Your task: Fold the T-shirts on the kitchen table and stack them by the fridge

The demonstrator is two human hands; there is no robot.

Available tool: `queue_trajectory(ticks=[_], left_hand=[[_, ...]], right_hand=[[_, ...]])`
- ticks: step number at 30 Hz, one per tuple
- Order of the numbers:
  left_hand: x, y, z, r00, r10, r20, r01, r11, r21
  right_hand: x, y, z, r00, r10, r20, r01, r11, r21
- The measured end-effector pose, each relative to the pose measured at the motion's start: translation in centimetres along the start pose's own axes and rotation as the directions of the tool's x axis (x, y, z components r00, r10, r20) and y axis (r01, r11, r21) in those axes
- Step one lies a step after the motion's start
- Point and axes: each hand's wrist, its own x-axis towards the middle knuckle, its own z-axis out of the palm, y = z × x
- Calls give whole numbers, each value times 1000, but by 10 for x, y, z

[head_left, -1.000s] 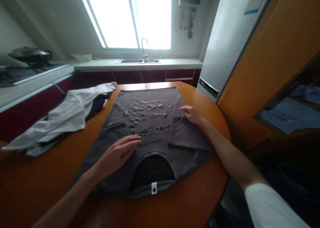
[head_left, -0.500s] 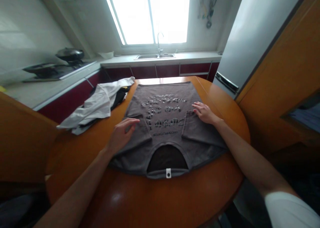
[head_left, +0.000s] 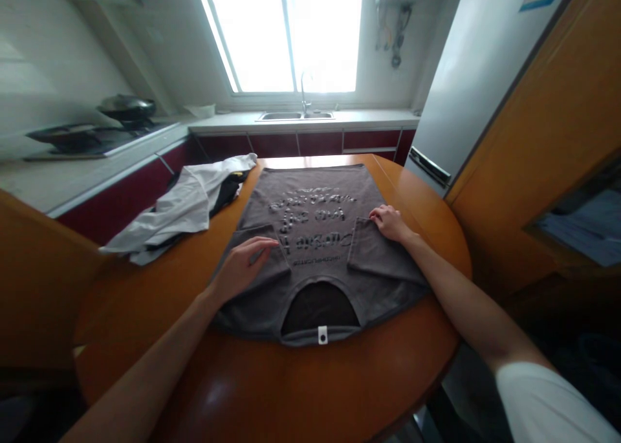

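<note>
The shirt (head_left: pixel 315 239) lies spread on the table (head_left: pixel 310 391), neck toward the person and hem away, its print (head_left: pixel 313 216) upside down from here, its left sleeve (head_left: pixel 274 273) and right sleeve (head_left: pixel 381 257) both turned inward over the front. Left hand (head_left: pixel 245 262) is over the shirt's left sleeve, fingers long and thumb set a narrow gap below them; whether the tips pinch the cloth or only rest by its edge, I cannot tell. Right hand (head_left: pixel 389 224) is curled at the far corner of the shirt's right sleeve, its fingers drawn in, but the thumb is hidden and I cannot tell whether it grips. As I judge it, an uneven tug is the main risk: one hand pulling harder would skew the sleeves and ruck the front beneath them. Lifting a cuff carelessly could flip that sleeve outward again. The raised print may stick or crease if cloth drags across it. A pile (head_left: pixel 189 200) sits just beside the shirt's far left corner, so a shift that way could snag it. The shirt's right shoulder is near the table's rim, and a hard pull rightward could send it over. The label (head_left: pixel 323 334) at the shirt's neck could get tucked under if the collar is bunched.
</note>
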Motion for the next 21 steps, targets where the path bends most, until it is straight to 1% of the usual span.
queue_trajectory(ticks=[4, 8, 10, 12, 13, 15, 17, 19, 21], left_hand=[[0, 1, 2, 999, 14, 29, -15, 1000, 3], [0, 1, 3, 999, 19, 37, -19, 1000, 3], [0, 0, 3, 999, 13, 42, -13, 1000, -2], [0, 1, 4, 999, 9, 41, -9, 1000, -9], [1, 1, 4, 999, 10, 43, -9, 1000, -13], [1, 2, 4, 999, 12, 42, -12, 1000, -21], [1, 4, 4, 999, 12, 39, -11, 1000, -24], [1, 5, 3, 999, 14, 35, -13, 1000, -23], [1, 5, 3, 999, 23, 31, -22, 999, -23]], right_hand=[[0, 2, 7, 999, -1, -38, 0, 1000, -27], [1, 10, 8, 997, -47, -58, 50, 997, 55], [0, 14, 9, 999, -43, -13, 44, 997, 63], [-1, 17, 10, 998, -10, 58, 7, 999, 50], [-1, 17, 10, 997, 5, 75, -8, 999, 43], [0, 16, 7, 999, 13, 40, -15, 999, 46], [2, 13, 2, 998, -11, -57, 15, 996, 83], [4, 9, -3, 991, -62, -123, 82, 982, 168], [6, 4, -6, 983, -139, -120, 168, 945, 281]])
